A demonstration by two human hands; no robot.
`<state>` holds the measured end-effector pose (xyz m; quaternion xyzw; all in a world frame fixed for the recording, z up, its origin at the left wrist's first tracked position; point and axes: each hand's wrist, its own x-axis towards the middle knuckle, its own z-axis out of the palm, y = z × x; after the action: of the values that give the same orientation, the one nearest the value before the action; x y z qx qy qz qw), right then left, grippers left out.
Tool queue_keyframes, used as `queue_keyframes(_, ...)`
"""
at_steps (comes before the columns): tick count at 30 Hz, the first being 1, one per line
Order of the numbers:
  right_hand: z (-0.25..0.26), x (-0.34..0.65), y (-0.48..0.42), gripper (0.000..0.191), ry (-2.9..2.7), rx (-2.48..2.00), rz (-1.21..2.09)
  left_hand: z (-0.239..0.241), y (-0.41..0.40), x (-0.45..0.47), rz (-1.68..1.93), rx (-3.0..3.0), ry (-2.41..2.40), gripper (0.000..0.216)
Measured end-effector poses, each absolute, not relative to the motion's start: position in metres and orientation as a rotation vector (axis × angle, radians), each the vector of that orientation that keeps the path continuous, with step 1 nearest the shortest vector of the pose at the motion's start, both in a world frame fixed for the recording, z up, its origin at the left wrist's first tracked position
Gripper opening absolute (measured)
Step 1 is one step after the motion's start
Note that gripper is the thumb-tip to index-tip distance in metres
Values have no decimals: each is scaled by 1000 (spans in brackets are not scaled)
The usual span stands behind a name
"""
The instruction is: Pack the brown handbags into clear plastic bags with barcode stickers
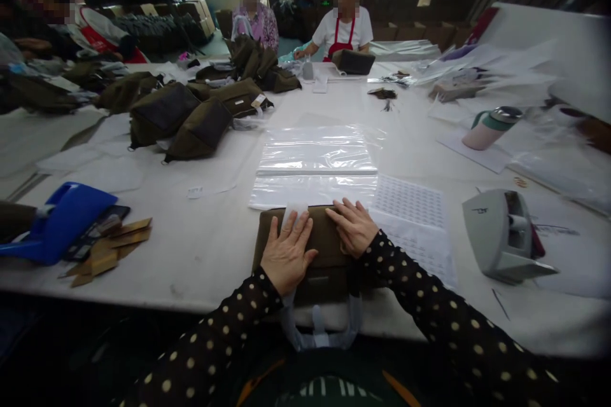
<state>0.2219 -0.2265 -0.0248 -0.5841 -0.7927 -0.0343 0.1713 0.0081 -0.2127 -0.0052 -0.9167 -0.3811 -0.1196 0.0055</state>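
A dark olive fabric bag (324,248) lies flat at the near edge of the white table (210,248), with pale straps hanging over the edge. My left hand (286,251) lies flat on its left half, fingers stretched out, over a small white paper slip (293,211). My right hand (353,227) rests flat on the bag's upper right, fingers spread. Just beyond the bag lies a clear zip plastic bag (315,165).
A sheet of small stickers (410,203) lies to the right, then a grey tape dispenser (501,235). Brown card tags (114,245) and a blue tray (62,219) sit at left. More olive bags (191,114) are piled behind. Two people sit at the far end.
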Motion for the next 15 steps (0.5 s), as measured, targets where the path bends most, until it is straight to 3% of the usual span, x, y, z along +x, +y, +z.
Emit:
queue_keyframes(6,-47,200,-218,77,-2296,-1783,-155,-34,-199,9,-295,-2864,-1218,61)
queue_keyframes(15,-60,202,-223,68,-2235,-1691,-257,-24,-203,-4,-436,-3017,-1131,61)
